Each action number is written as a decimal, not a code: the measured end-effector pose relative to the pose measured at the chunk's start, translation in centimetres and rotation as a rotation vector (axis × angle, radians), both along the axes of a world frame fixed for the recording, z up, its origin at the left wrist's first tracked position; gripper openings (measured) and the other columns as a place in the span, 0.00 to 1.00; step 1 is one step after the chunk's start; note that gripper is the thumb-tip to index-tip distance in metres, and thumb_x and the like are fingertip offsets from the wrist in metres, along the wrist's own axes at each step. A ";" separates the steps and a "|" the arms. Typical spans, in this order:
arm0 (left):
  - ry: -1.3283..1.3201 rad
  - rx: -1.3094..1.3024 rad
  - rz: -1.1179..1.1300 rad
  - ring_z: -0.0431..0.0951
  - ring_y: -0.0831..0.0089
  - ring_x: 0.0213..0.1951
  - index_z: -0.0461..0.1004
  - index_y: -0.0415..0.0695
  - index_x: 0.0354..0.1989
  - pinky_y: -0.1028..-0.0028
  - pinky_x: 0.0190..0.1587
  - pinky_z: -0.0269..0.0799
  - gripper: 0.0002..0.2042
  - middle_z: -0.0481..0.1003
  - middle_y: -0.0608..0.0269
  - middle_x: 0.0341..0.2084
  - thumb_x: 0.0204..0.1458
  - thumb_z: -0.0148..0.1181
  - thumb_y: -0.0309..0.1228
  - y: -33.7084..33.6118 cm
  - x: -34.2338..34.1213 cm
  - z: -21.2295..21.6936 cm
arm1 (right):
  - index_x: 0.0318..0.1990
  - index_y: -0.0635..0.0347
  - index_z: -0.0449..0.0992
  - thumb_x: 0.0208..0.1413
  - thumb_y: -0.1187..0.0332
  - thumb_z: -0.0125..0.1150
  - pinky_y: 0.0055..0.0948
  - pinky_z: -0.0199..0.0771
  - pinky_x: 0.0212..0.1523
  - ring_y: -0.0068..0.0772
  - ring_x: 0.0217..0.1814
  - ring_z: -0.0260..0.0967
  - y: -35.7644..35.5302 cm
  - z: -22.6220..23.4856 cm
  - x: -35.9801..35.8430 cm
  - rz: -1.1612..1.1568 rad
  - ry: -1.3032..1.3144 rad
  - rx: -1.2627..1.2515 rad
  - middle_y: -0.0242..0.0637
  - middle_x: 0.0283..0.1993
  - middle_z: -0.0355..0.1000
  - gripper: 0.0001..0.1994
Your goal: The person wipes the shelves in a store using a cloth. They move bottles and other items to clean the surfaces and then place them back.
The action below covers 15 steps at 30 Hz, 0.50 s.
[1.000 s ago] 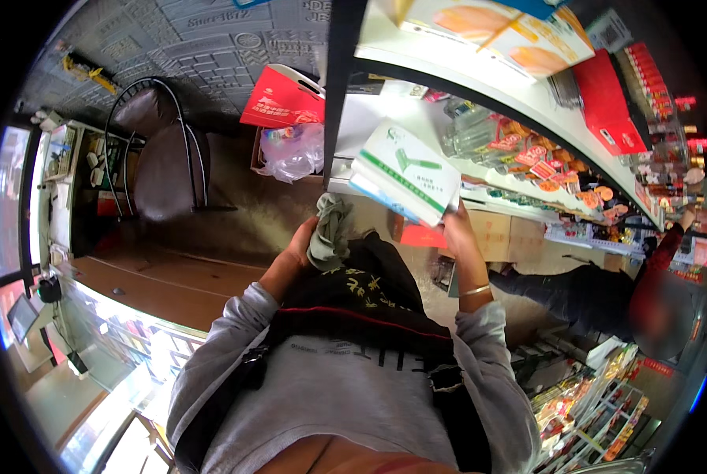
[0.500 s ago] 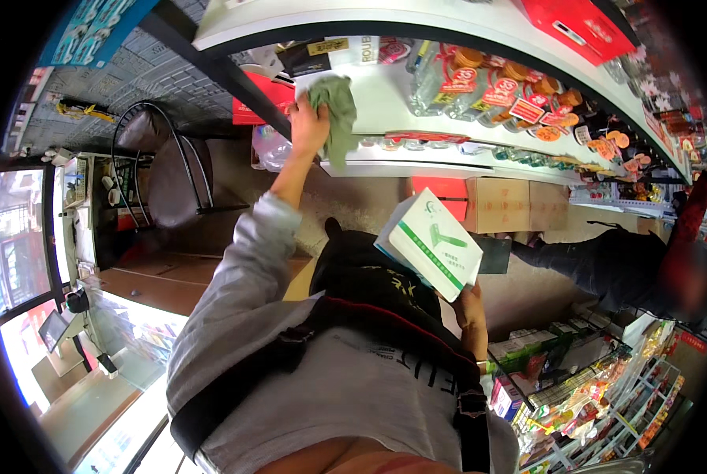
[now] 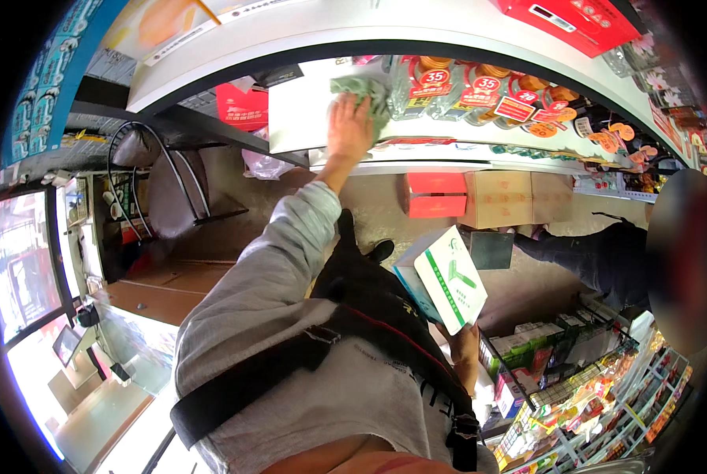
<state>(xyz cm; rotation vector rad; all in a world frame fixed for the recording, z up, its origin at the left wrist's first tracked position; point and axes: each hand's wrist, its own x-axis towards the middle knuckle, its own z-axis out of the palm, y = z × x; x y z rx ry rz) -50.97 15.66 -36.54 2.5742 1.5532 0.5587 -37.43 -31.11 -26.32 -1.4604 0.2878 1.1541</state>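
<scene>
My left hand (image 3: 350,130) presses a crumpled grey-green cloth (image 3: 367,92) onto the white shelf (image 3: 298,118), its fingers lying over the cloth. Just right of the cloth stand clear plastic jars (image 3: 418,87) with brownish lids and round red labels. Low on the right, my right hand (image 3: 462,346) holds a white box (image 3: 452,283) with a green stripe and green print by its lower end, tilted in front of my legs. Most of that hand's fingers are hidden by the box.
A red box (image 3: 243,107) sits at the shelf's left end. Cardboard cartons (image 3: 499,199) and another red box (image 3: 435,195) stand on the floor below. A black chair (image 3: 176,189) is at the left. Another person (image 3: 598,253) stands at the right, near a goods rack (image 3: 606,395).
My left hand has moved right with the cloth, from the shelf's left edge onto its surface. The white box has shifted slightly lower and turned a little.
</scene>
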 end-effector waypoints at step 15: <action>-0.050 0.026 0.486 0.50 0.48 0.64 0.56 0.45 0.62 0.58 0.64 0.47 0.25 0.52 0.42 0.62 0.54 0.47 0.31 -1.3 -9.9 -1.8 | 0.59 0.58 0.59 0.52 0.79 0.47 0.45 0.77 0.44 0.42 0.49 0.71 0.4 -2.6 0.1 0.130 0.073 0.071 0.42 0.52 0.68 0.24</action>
